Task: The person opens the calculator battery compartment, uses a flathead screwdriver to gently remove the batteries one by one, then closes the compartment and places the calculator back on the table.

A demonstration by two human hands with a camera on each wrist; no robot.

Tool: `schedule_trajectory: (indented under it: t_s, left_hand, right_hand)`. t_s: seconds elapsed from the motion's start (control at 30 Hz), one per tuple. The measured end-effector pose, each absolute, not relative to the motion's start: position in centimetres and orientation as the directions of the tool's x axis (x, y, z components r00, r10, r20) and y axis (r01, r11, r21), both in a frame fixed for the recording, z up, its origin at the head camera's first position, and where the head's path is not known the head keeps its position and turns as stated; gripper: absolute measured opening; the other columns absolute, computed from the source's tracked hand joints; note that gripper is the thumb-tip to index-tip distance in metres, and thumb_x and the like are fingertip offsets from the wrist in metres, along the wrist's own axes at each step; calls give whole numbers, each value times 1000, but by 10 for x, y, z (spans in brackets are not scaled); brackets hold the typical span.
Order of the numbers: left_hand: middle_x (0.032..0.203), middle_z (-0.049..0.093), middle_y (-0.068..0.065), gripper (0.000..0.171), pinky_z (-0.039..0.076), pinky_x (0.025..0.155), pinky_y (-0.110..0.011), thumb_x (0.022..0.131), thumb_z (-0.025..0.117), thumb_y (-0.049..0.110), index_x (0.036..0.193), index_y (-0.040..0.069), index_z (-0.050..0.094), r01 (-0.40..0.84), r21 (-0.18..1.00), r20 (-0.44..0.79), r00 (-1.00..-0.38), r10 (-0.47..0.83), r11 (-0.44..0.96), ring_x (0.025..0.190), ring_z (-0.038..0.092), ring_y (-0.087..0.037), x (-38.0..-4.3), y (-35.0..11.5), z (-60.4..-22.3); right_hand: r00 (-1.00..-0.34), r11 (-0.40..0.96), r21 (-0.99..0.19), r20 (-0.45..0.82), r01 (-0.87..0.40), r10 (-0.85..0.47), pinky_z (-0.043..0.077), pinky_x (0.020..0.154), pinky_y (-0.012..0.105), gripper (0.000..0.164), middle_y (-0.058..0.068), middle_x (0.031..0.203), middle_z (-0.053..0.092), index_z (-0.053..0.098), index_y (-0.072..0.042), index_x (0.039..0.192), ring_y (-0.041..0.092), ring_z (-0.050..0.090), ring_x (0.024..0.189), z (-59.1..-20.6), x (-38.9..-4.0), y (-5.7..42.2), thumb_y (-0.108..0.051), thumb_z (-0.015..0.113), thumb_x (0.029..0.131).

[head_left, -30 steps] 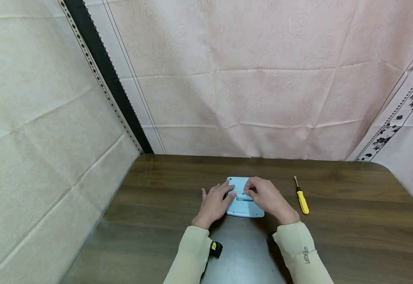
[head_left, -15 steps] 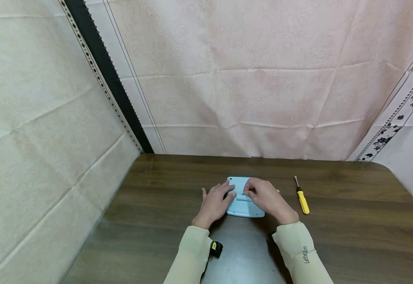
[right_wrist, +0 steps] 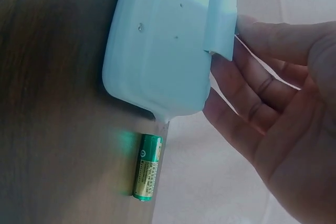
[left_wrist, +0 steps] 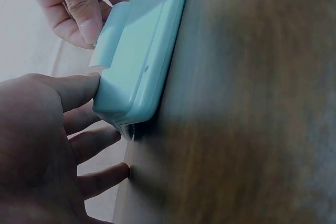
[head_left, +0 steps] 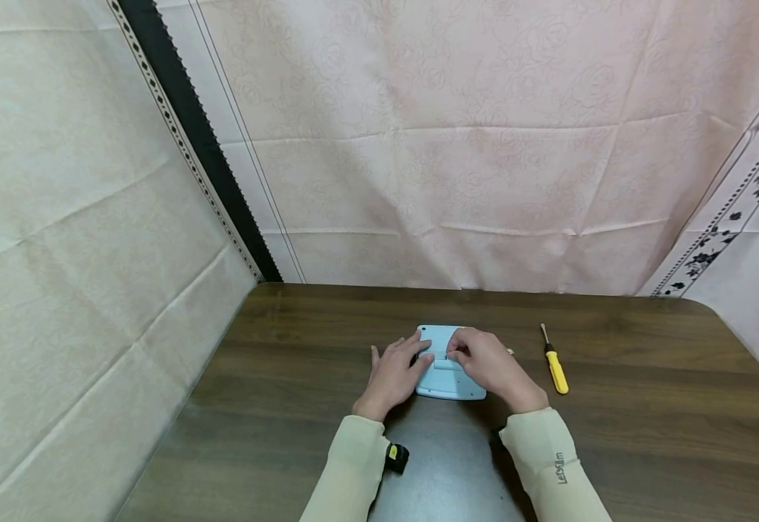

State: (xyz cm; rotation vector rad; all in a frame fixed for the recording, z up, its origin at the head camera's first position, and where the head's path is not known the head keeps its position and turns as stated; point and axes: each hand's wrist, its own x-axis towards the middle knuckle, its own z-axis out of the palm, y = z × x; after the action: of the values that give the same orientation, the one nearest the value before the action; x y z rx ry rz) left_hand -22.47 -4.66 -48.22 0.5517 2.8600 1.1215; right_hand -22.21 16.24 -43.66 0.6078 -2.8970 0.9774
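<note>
A light blue plastic device (head_left: 440, 386), flat and calculator-like, lies on the table with its screw-holed underside up. A raised ridge (right_wrist: 221, 22) runs across it. My left hand (head_left: 392, 377) rests at its left side with fingers spread. The thumb and index finger touch the device; the other fingers reach along its side. My right hand (head_left: 488, 364) is over the ridge, thumb and index finger pinching a tiny dark screw-like piece at its edge. Fingertips mostly hide that piece. Beside the device lies a green battery (right_wrist: 148, 167), largely behind my right hand in the head view.
A yellow-handled screwdriver (head_left: 556, 371) lies to the right of my right hand, its tip pointing away from me. The wooden table (head_left: 288, 377) ends in a far edge against a pale patterned cloth (head_left: 470, 181). More cloth hangs at both sides.
My right hand has shifted very slightly left at the fingertips and down at the knuckles, and the battery's end now shows beside it. My left hand and the device stay in place.
</note>
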Motion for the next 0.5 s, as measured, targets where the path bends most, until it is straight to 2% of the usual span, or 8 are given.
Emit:
schedule_trajectory:
  t_s: [0.3, 0.5]
  left_hand:
    - [166, 44, -1, 45, 3, 118, -79, 113, 51, 40, 151, 18, 62, 313, 662, 100, -937, 334, 681, 153, 37, -36, -225, -47, -481]
    - [166, 44, -2, 46, 4, 118, -79, 113, 51, 41, 151, 18, 62, 311, 659, 101, -939, 330, 684, 153, 37, -36, -225, -46, -482]
  right_hand:
    - [-935, 752, -563, 124, -342, -332, 58, 88, 47, 10, 7, 100, 66, 76, -3, 101, 23, 60, 86, -437, -223, 161, 4, 70, 99]
    - [-947, 766, -564, 105, -307, -302, 58, 91, 49, 9, 8, 102, 65, 76, -1, 106, 24, 61, 89, -439, -223, 163, 2, 70, 100]
